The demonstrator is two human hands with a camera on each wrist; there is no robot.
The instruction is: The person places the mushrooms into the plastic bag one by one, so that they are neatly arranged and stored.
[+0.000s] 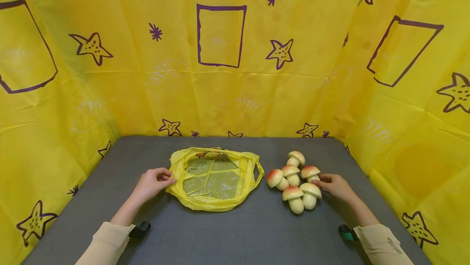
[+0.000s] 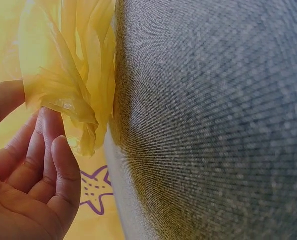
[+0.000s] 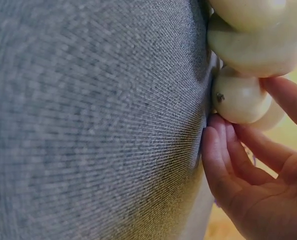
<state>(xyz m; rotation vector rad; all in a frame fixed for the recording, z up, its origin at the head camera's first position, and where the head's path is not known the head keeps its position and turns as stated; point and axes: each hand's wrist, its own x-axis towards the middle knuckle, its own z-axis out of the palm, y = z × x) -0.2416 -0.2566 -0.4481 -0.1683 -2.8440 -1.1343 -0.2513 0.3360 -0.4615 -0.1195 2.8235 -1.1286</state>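
A yellow plastic bag (image 1: 216, 204) lies on the table with its mouth spread wide, a loop handle standing out on its right side. My left hand (image 1: 150, 184) pinches the left rim; up close in the left wrist view, the crumpled film (image 2: 73, 95) sits between thumb and fingers. Several toy mushrooms with cream stems, some with reddish caps, form a cluster to the bag's right. At the cluster's right side my right hand (image 1: 337, 187) grips a red-tinged mushroom (image 1: 310, 171) by its stem. The right wrist view shows thumb and fingertips on either side of that pale stem (image 3: 241, 97).
The grey tabletop (image 1: 220, 238) is enclosed at the back and sides by yellow hanging sheets (image 1: 253, 102) printed with purple starfish and frames. Among the other mushrooms, one (image 1: 311, 195) lies close in front of the gripped one. Dark straps (image 1: 139, 230) circle both wrists.
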